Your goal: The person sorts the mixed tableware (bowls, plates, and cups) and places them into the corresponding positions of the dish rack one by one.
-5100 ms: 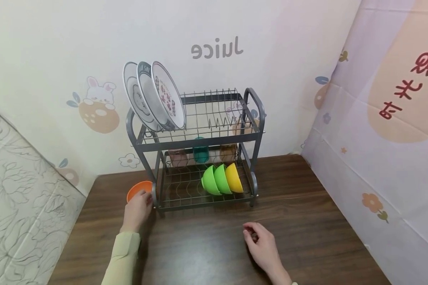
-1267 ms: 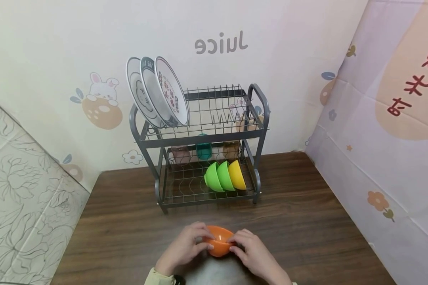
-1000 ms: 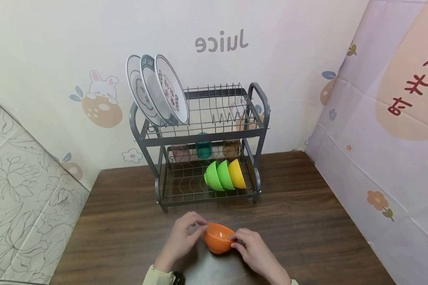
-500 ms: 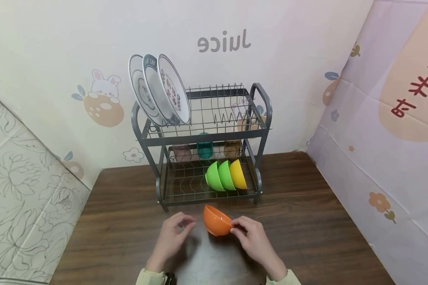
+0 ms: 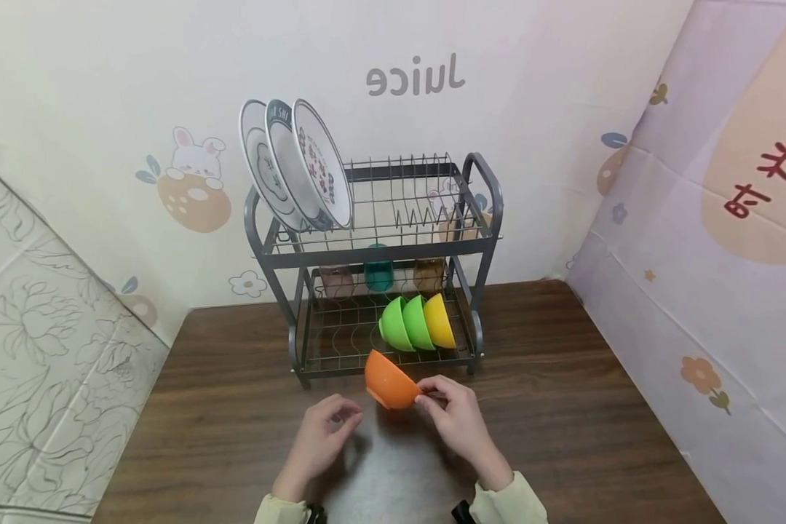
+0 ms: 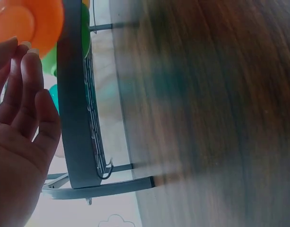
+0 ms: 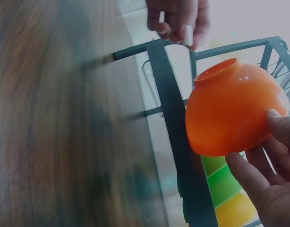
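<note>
An orange bowl (image 5: 390, 383) hangs tilted in front of the rack's lower shelf, its rim pinched by my right hand (image 5: 457, 415). In the right wrist view the thumb and fingers hold one edge of the bowl (image 7: 234, 111). Just left of the bowl, my left hand (image 5: 319, 437) has loosely bent fingers with nothing between them. On the lower shelf of the dish rack (image 5: 380, 255), two green bowls (image 5: 396, 325) and a yellow bowl (image 5: 439, 322) stand on their sides in a row, to the right.
Several plates (image 5: 295, 167) lean at the left of the upper shelf. Pink (image 5: 337, 282), teal (image 5: 378, 275) and amber (image 5: 429, 276) cups stand at the back of the lower shelf. The rack stands on a dark wooden table (image 5: 537, 407) against a printed wall cloth.
The orange bowl was brought from the rack's left side to the front by the left hand, then held by both. The left hand let go; the right hand lifted and tilted it toward the rack.
</note>
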### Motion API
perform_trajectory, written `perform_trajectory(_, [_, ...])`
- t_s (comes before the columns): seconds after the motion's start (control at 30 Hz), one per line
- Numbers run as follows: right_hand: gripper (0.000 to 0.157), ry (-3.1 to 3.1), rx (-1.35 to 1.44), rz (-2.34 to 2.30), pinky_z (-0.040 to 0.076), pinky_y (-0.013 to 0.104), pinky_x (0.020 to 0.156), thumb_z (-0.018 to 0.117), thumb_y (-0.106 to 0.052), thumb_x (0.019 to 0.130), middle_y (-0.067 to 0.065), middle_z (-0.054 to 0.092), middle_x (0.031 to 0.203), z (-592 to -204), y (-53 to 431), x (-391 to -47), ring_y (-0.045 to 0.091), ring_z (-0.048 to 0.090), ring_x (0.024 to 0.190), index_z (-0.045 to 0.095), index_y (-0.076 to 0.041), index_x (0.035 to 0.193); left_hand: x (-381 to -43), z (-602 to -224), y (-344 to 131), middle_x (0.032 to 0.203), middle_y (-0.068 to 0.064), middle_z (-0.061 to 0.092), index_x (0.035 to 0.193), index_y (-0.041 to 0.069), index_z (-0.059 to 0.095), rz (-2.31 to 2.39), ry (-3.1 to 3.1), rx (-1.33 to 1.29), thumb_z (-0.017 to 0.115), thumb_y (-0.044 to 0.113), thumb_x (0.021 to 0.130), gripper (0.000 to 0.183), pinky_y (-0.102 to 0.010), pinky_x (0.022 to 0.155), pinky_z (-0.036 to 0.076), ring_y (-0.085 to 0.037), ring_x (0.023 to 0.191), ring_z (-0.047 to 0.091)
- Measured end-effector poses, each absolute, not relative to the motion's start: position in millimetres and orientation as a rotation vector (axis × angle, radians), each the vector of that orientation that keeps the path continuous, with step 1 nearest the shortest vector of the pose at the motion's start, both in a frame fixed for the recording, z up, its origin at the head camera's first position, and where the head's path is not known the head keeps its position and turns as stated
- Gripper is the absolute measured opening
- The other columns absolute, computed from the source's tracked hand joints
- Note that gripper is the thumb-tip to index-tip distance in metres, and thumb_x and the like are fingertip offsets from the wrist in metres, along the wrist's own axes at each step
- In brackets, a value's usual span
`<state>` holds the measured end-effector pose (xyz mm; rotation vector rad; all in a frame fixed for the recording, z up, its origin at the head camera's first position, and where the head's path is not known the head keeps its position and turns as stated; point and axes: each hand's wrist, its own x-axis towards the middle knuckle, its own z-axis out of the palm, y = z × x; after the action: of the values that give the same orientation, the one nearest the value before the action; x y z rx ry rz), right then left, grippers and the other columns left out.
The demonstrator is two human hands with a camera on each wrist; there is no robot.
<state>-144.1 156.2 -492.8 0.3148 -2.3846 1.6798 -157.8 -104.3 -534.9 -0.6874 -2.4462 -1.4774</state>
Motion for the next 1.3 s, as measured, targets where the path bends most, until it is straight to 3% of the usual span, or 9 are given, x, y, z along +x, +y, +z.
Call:
perform_trajectory(0.2, [0.017, -2.303, 0.198, 1.763, 0.057, 0.028, 0.073, 0.074, 0.003, 0.086, 0.004, 0.070, 0.094, -487.1, 152.3, -153.3, 0.020, 0.069, 0.085, 0.072, -0.008, 0.097, -158.0, -532.6, -106.0, 0.083, 0.018, 0.064, 0.090, 0.018, 0.073, -1.477, -2.452, -0.637, 0.077, 0.004, 0.084, 0.016, -0.032, 0.068, 0.052, -0.003, 0.077, 0.061])
perform_trajectory(0.4, [0.011, -2.285, 0.103, 1.721, 0.056, 0.028, 0.076, 0.074, -0.003, 0.088, 0.004, 0.071, 0.094, -490.2, 146.6, -170.0, 0.018, 0.068, 0.087, 0.072, -0.007, 0.098, -155.8, -533.4, -104.6, 0.085, 0.019, 0.064, 0.091, 0.022, 0.072, -1.491, -2.498, -0.640, 0.076, 0.005, 0.086, 0.018, -0.028, 0.070, 0.051, -0.003, 0.078, 0.060])
perform_trajectory(0.67, [0.013, -2.252, -0.003, 1.727, 0.052, 0.026, 0.071, 0.075, -0.003, 0.087, 0.004, 0.070, 0.092, -485.4, 144.8, -178.4, 0.020, 0.062, 0.083, 0.072, -0.006, 0.099, -154.0, -534.4, -104.9, 0.083, 0.018, 0.063, 0.091, 0.022, 0.072, -1.483, -2.471, -0.637, 0.077, 0.005, 0.084, 0.019, -0.028, 0.069, 0.051, -0.003, 0.076, 0.060])
perform_trajectory(0.97, [0.018, -2.118, -0.087, 1.993, 0.056, 0.028, 0.081, 0.071, 0.000, 0.090, 0.015, 0.065, 0.100, -485.0, 138.2, -185.0, 0.024, 0.065, 0.094, 0.068, 0.001, 0.107, -152.5, -533.4, -106.1, 0.083, 0.020, 0.063, 0.091, 0.019, 0.072, -1.519, -2.493, -0.629, 0.075, 0.006, 0.086, 0.014, -0.030, 0.069, 0.052, -0.003, 0.076, 0.060])
perform_trajectory(1.13, [0.017, -2.122, -0.067, 1.920, 0.056, 0.027, 0.078, 0.075, -0.006, 0.089, 0.011, 0.068, 0.097, -486.2, 125.0, -187.7, 0.023, 0.066, 0.090, 0.071, -0.002, 0.105, -152.8, -531.8, -105.4, 0.083, 0.019, 0.063, 0.091, 0.015, 0.073, -1.527, -2.482, -0.626, 0.076, 0.006, 0.086, 0.010, -0.030, 0.070, 0.051, -0.004, 0.076, 0.060])
perform_trajectory(1.3, [0.013, -2.144, -0.055, 1.748, 0.055, 0.027, 0.070, 0.079, -0.010, 0.086, 0.002, 0.071, 0.088, -490.1, 110.4, -190.5, 0.017, 0.066, 0.081, 0.074, -0.008, 0.098, -152.2, -531.3, -105.4, 0.082, 0.020, 0.062, 0.091, 0.026, 0.072, -1.531, -2.506, -0.603, 0.076, 0.008, 0.086, 0.019, -0.031, 0.070, 0.052, -0.004, 0.076, 0.060])
